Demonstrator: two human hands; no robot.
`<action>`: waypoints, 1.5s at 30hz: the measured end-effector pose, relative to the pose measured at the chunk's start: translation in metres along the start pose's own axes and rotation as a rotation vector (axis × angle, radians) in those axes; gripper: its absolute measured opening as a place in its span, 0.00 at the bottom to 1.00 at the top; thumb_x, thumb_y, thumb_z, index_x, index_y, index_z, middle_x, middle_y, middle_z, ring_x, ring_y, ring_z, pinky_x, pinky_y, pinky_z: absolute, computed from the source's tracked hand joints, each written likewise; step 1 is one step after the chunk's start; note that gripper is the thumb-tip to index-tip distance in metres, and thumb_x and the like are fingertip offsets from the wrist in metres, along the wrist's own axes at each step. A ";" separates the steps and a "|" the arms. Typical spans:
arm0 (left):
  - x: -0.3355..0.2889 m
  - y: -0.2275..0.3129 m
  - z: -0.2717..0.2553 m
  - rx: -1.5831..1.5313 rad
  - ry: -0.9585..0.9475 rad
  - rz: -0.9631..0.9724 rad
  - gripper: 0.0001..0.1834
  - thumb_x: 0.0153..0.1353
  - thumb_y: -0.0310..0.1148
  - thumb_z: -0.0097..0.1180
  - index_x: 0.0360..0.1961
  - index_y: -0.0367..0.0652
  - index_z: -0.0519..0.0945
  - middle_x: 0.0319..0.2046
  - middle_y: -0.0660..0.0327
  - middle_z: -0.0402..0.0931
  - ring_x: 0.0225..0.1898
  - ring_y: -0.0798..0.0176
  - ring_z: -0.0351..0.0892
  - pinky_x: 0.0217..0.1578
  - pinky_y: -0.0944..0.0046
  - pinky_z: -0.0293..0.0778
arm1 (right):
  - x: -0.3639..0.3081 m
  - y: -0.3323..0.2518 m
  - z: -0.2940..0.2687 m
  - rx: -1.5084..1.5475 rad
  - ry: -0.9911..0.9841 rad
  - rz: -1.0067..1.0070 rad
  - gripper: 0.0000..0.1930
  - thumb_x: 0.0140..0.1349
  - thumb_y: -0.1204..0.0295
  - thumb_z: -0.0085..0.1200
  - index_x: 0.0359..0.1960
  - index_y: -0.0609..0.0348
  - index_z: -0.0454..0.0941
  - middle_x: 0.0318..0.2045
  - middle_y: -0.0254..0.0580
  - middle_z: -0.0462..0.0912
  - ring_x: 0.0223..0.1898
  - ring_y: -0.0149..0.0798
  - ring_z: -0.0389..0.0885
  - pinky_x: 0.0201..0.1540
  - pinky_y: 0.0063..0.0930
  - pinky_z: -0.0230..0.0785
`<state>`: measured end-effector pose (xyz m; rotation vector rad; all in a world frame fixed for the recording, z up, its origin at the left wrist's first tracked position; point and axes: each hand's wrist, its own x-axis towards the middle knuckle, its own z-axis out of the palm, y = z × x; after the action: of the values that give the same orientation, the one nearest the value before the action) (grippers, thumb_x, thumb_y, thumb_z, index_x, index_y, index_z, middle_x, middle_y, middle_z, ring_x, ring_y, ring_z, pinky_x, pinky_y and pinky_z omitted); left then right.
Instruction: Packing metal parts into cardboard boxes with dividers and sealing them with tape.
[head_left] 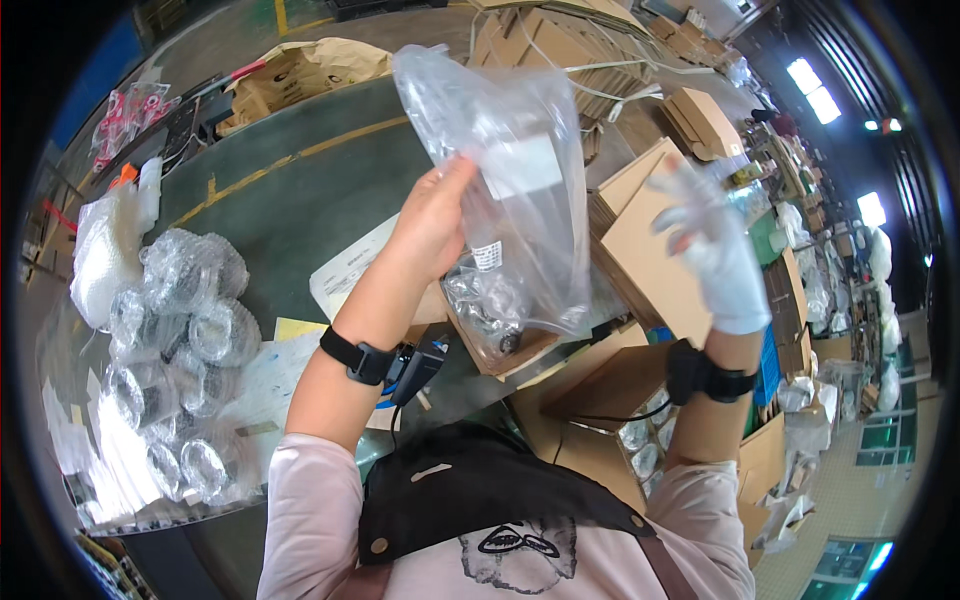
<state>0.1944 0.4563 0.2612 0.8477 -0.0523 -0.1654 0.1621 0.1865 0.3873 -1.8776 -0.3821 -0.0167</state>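
Clear plastic bag (555,235), one, hung above the surface (300,215). Judged light, limp, slippery, hard to tear; a gathered edge seemed the best hold. Left to right: clear-wrapped round bundles (225,332) overlapped, several, no sure count. One left hand (437,222), bare, grip pinched on the bag's left edge. One white sheet (522,167) showed through the film, inside or behind unclear. One right hand (708,235), gloved, blurred, stood apart from the bag, grip wide, nothing visible in it.
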 end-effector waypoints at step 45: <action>-0.132 -0.143 -0.035 1.582 -0.663 -0.165 0.23 0.57 0.30 0.56 0.54 0.34 0.72 0.46 0.47 0.73 0.46 0.46 0.75 0.46 0.53 0.75 | 0.002 0.209 0.123 -0.832 -0.561 -0.250 0.27 0.47 0.69 0.60 0.52 0.60 0.72 0.42 0.53 0.79 0.46 0.54 0.79 0.50 0.42 0.72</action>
<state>0.0507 0.4114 0.1330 2.3410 -0.8200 -0.5883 0.1988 0.2404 0.1535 -2.6285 -1.1258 0.2174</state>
